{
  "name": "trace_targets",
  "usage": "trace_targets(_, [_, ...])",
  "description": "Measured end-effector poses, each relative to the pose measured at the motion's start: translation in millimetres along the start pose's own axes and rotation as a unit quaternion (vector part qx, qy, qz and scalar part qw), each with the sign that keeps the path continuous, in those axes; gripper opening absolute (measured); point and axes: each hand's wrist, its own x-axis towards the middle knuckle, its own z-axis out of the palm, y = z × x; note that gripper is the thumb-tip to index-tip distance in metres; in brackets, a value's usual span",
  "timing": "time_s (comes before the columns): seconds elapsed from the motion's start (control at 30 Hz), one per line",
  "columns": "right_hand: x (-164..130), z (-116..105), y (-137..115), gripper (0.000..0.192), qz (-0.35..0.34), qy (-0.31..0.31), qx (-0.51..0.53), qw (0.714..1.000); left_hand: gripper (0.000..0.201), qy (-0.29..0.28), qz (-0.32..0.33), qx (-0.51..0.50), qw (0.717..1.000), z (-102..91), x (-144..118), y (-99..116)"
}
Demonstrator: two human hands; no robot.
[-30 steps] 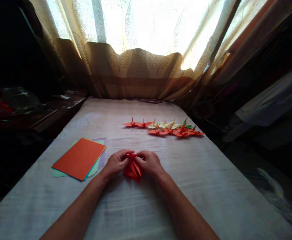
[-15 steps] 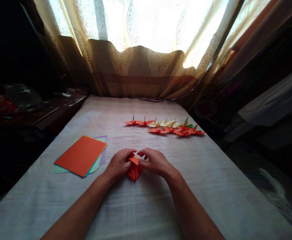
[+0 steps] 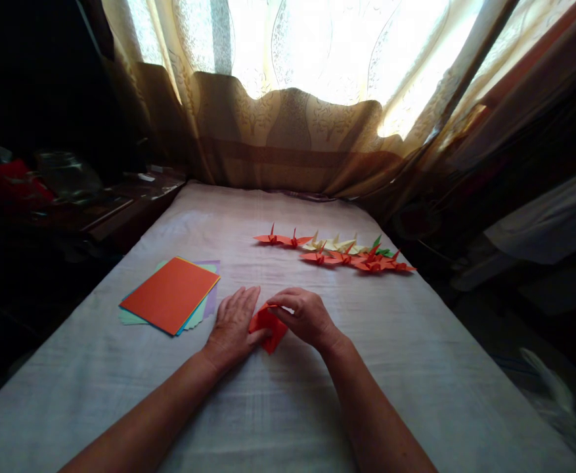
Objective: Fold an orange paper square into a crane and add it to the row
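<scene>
- Two hands meet over one half-folded orange paper piece (image 3: 268, 326), which lies on the cloth-covered tabletop (image 3: 416, 368) near its middle, a little toward the near edge.
- Left hand (image 3: 232, 326) lies flat, fingers straight and together, thumb side pressing the piece's left part down.
- Right hand (image 3: 305, 315) is curled, thumb and forefinger pinching the piece's upper flap.
- Risk: the cloth looks soft and faintly wrinkled, so a crease pressed on it may come out rounded or crooked; the flat palm could also slide the paper over the weave.
- Risk: a pinch pulled too hard could tear the thin flap or shift layers out of line.
- Piece: thin, stiff paper, matte, with sharp angular folds and a point toward the near edge.
- Stack of coloured sheets (image 3: 172, 294) lies toward the left edge: flat squares, orange on top, green and lilac edges showing.
- Finished paper cranes (image 3: 337, 251), orange, pale yellow and green, sit in rows toward the far right corner, well apart from the hands.
</scene>
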Motion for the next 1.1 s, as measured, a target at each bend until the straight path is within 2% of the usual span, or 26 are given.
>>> trace_targets(0.13, [-0.4, 8.9, 1.1, 0.012, 0.015, 0.03, 0.008, 0.999, 0.077, 0.058, 0.043, 0.021, 0.997, -10.1, -18.3, 5.5])
trace_targets(0.2, [-0.3, 12.7, 1.3, 0.012, 0.028, 0.039, 0.009, 0.999, 0.063, 0.085, 0.073, 0.01, 0.994, -19.5, -25.0, 11.2])
trace_targets(0.27, [-0.1, 15.5, 1.4, 0.012, 0.043, 0.037, 0.007, 0.998, 0.042, 0.086, 0.1, -0.011, 0.991, -28.1, -29.4, 16.9])
trace_targets(0.37, [1.1, 17.3, 1.2, 0.014, 0.064, 0.028, 0.007, 0.998, 0.033, 0.045, 0.143, -0.025, 0.988, -33.1, -32.2, 22.1])
trace_targets(0.53, [8.5, 13.8, 0.2, 0.016, 0.11, 0.005, 0.016, 0.994, 0.061, -0.05, 0.202, -0.007, 0.978, -23.3, -32.1, 20.9])
trace_targets(0.73, [22.8, 9.5, 1.7, 0.018, 0.189, -0.068, 0.059, 0.978, 0.067, -0.109, 0.176, -0.008, 0.978, -15.6, -33.0, 18.8])
trace_targets(1.1, [27.1, 32.8, 18.1, 0.024, 0.227, -0.053, 0.084, 0.969, 0.065, -0.15, 0.152, -0.004, 0.977, -24.5, -31.8, 27.1])
